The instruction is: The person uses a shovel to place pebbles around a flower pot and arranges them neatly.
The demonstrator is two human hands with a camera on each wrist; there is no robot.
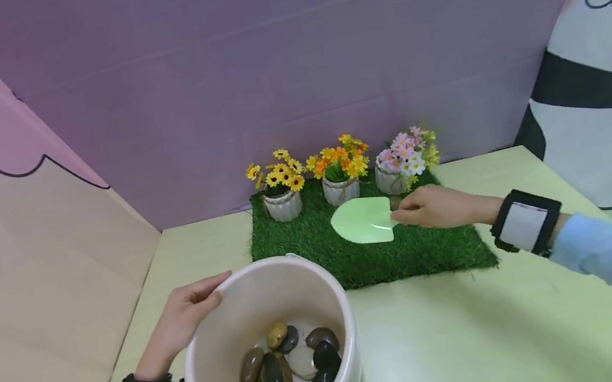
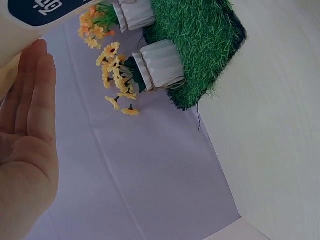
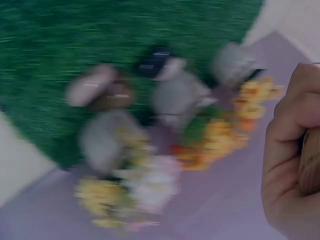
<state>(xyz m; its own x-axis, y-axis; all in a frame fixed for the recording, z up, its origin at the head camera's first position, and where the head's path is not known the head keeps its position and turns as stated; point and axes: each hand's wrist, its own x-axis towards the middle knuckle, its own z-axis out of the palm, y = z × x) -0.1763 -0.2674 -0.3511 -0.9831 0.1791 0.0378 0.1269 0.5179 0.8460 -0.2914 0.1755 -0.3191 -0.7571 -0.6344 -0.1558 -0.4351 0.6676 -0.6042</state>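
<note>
My left hand (image 1: 182, 316) holds the rim of a white bucket (image 1: 338, 317), its thumb over the edge and its fingers along the outside. Inside, several brown and black stones (image 1: 272, 375) lie on the bottom. My right hand (image 1: 431, 206) grips a trowel with a pale green blade (image 1: 363, 221), raised over a mat of artificial turf (image 1: 302, 244). Its wooden handle (image 3: 311, 162) shows inside the curled fingers in the right wrist view. That view, blurred, also has a brown stone (image 3: 112, 95) and a dark stone (image 3: 154, 61) on the turf.
Along the back of the turf stand three white pots with yellow flowers (image 1: 280, 175), orange flowers (image 1: 339, 159) and pink flowers (image 1: 403, 154). A purple backdrop (image 1: 264, 60) rises behind the pale table (image 1: 421, 344), with printed panels at both sides.
</note>
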